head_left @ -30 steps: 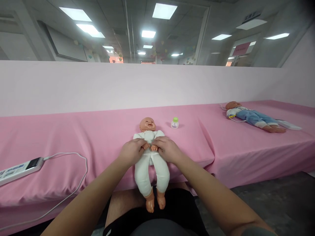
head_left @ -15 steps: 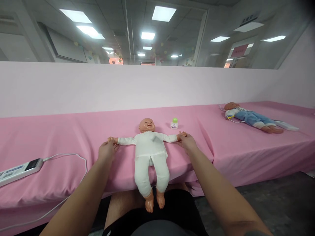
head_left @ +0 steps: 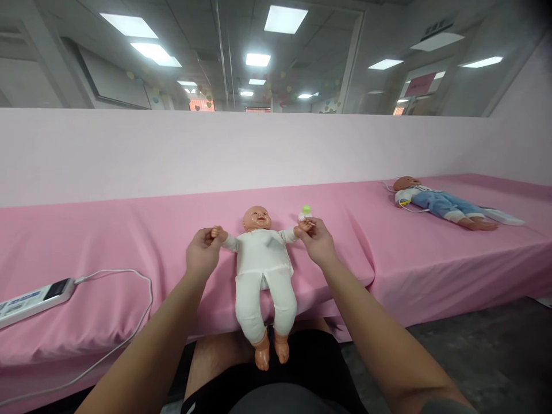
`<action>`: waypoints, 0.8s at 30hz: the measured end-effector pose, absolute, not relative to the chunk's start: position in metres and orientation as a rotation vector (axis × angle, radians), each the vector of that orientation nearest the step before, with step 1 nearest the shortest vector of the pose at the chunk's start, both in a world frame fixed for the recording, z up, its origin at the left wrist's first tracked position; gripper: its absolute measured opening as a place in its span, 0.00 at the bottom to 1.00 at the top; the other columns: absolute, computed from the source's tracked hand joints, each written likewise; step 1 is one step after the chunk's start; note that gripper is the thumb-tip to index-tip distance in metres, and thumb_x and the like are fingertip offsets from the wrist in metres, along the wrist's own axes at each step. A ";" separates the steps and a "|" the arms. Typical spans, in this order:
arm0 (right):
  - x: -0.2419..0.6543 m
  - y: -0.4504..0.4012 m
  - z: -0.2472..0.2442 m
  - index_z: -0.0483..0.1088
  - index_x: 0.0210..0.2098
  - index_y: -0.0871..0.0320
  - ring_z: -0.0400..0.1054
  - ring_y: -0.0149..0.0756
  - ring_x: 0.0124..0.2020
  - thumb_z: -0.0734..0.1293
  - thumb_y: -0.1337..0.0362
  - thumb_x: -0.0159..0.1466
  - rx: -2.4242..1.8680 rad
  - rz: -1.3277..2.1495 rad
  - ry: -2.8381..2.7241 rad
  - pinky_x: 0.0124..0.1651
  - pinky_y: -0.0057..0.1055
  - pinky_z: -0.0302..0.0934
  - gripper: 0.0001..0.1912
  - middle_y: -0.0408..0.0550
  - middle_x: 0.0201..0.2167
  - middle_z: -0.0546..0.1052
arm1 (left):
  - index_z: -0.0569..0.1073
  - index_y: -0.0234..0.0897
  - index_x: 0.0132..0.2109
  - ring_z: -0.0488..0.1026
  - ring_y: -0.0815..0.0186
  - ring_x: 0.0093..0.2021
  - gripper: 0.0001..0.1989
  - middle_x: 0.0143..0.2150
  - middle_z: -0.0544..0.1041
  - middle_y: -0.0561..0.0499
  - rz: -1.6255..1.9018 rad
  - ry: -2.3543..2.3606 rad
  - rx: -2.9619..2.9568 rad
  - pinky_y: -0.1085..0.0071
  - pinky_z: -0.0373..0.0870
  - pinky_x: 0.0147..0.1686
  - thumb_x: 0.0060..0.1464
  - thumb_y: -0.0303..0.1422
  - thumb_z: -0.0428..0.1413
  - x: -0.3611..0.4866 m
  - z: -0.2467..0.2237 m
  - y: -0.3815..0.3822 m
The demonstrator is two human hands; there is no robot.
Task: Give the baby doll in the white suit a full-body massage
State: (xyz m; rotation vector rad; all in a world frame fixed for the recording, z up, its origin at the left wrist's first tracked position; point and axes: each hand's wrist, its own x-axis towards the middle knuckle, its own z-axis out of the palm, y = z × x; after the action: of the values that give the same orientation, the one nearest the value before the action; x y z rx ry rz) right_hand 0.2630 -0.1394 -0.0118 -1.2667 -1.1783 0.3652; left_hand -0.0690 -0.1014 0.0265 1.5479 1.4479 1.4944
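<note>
A baby doll [head_left: 264, 253] in a white top and trousers lies on its back on the pink cloth, its bare feet over the front edge toward me. My left hand [head_left: 202, 253] is closed round the doll's hand on the left, thumb on top. On the other side my right hand [head_left: 318, 241] grips the doll's other hand between thumb and fingers. Both doll arms are raised and bent inward, sleeves partly foreshortened. Just behind my right hand stands a small white bottle [head_left: 305, 213] with a green cap, its lower part hidden.
A white power strip [head_left: 37, 302] with a cable lies at the left on the pink-covered surface [head_left: 107, 230]. A second doll [head_left: 440, 202] in blue trousers rests at the far right, with thin tubing at its arm. Behind runs a white wall [head_left: 194, 149] under a window.
Both my hands have moved inward and slightly up, bringing the doll's outstretched arms closer to its body. The doll's trunk and legs stay in place.
</note>
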 end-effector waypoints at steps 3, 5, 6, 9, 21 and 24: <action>0.233 -0.153 0.005 0.73 0.54 0.51 0.78 0.39 0.45 0.71 0.59 0.64 -1.221 0.319 -1.448 0.53 0.40 0.73 0.19 0.46 0.47 0.81 | 0.79 0.44 0.50 0.79 0.57 0.50 0.14 0.50 0.83 0.49 1.284 1.481 2.007 0.63 0.74 0.50 0.60 0.42 0.59 -0.047 0.039 -0.118; 0.219 -0.162 0.010 0.76 0.52 0.51 0.77 0.39 0.46 0.69 0.65 0.64 -1.219 0.220 -1.691 0.54 0.39 0.72 0.16 0.45 0.46 0.82 | 0.79 0.43 0.49 0.79 0.57 0.47 0.13 0.49 0.83 0.49 1.118 1.487 2.295 0.64 0.72 0.47 0.62 0.42 0.57 -0.036 0.040 -0.126; 0.213 -0.166 0.010 0.77 0.50 0.51 0.76 0.39 0.46 0.69 0.68 0.64 -1.225 0.160 -1.801 0.55 0.39 0.71 0.16 0.45 0.46 0.82 | 0.79 0.43 0.49 0.79 0.57 0.46 0.13 0.48 0.83 0.49 1.035 1.466 2.415 0.64 0.72 0.45 0.63 0.42 0.56 -0.032 0.038 -0.129; 0.205 -0.174 0.008 0.77 0.47 0.52 0.74 0.40 0.50 0.67 0.75 0.62 -1.219 0.030 -2.010 0.57 0.38 0.68 0.17 0.46 0.48 0.81 | 0.78 0.44 0.49 0.79 0.58 0.45 0.13 0.47 0.82 0.49 0.818 1.359 2.667 0.64 0.69 0.41 0.67 0.40 0.51 -0.026 0.030 -0.133; 0.228 -0.156 -0.009 0.76 0.48 0.54 0.77 0.39 0.46 0.70 0.58 0.64 -1.126 0.460 -1.437 0.54 0.37 0.72 0.14 0.48 0.46 0.81 | 0.79 0.44 0.51 0.80 0.57 0.47 0.14 0.48 0.84 0.48 1.190 1.419 2.108 0.64 0.74 0.49 0.62 0.43 0.58 -0.047 0.025 -0.123; 0.261 -0.145 -0.018 0.72 0.53 0.54 0.77 0.42 0.46 0.72 0.52 0.61 -1.296 0.451 -1.149 0.53 0.40 0.72 0.24 0.49 0.47 0.80 | 0.78 0.41 0.52 0.80 0.57 0.50 0.16 0.50 0.83 0.46 1.434 1.411 1.622 0.62 0.75 0.54 0.59 0.41 0.62 -0.070 0.017 -0.108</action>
State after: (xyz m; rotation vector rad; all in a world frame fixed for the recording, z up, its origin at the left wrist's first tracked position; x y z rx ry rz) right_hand 0.2609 -0.1447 -0.0181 -1.2963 -1.1489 0.4507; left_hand -0.0700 -0.1085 0.0174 1.6218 1.4112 1.4339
